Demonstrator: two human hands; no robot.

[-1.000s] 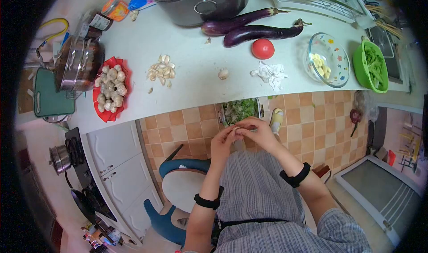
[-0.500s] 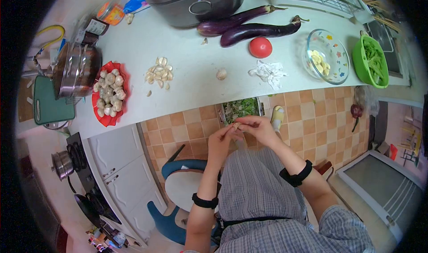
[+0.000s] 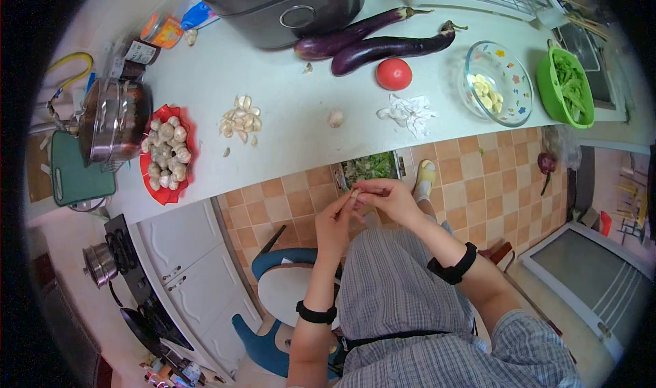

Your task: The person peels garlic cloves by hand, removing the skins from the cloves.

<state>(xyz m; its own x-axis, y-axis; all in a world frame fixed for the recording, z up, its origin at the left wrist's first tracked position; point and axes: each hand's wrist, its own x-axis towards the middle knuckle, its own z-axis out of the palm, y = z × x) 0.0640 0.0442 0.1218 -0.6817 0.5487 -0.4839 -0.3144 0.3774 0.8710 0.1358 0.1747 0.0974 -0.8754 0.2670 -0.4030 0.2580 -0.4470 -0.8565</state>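
Note:
My left hand [image 3: 335, 218] and my right hand [image 3: 388, 201] meet in front of the counter, pinching a small garlic clove [image 3: 355, 194] between their fingertips. Below them on the floor is a bin [image 3: 339, 174] filled with green scraps. On the counter lie a loose pile of garlic cloves [image 3: 240, 118], a single garlic bulb [image 3: 335, 118] and a crumpled white tissue [image 3: 408, 114]. Whole bulbs fill a red scalloped dish [image 3: 189, 149] to the left. Peeled cloves [image 3: 486, 94] rest inside a clear glass bowl [image 3: 518, 87] on the right.
Two eggplants [image 3: 393, 48] and a tomato [image 3: 394, 74] lie near a dark grey appliance [image 3: 280, 12]. A green basket [image 3: 551, 90] of leafy vegetables stands at the right end. A steel pot [image 3: 113, 121] is at the left. A chair [image 3: 290, 293] stands beside my legs.
The view has shifted slightly, so the counter items appear a little further left. My hands stay together on the clove, with small finger movements.

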